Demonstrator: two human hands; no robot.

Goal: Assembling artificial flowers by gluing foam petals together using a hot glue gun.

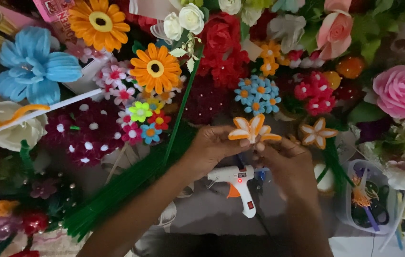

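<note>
- Nearest the camera, both forearms reach up from the bottom edge; the left hand [210, 148] and right hand [285, 164] meet over a white hot-glue gun with an orange trigger [237, 183], which lies on the worktop [202, 214] just below them with a small red light showing.
- Held between the hands is a small orange-and-white fuzzy wire flower with pointed petals [254, 130] — left fingers closed on its base from below, petals upright and clear of the grip.
- Right fingers [259, 145] are drawn together against the same base; exactly what they pinch is hidden.
- To do this well, I judge: keep the pinch low on the stem — turning the bloom, not squeezing the petals.
- A bundle of long green wire stems [116, 190] lies near the left forearm; a matching orange-and-white flower [317, 132] rests just right.
</note>
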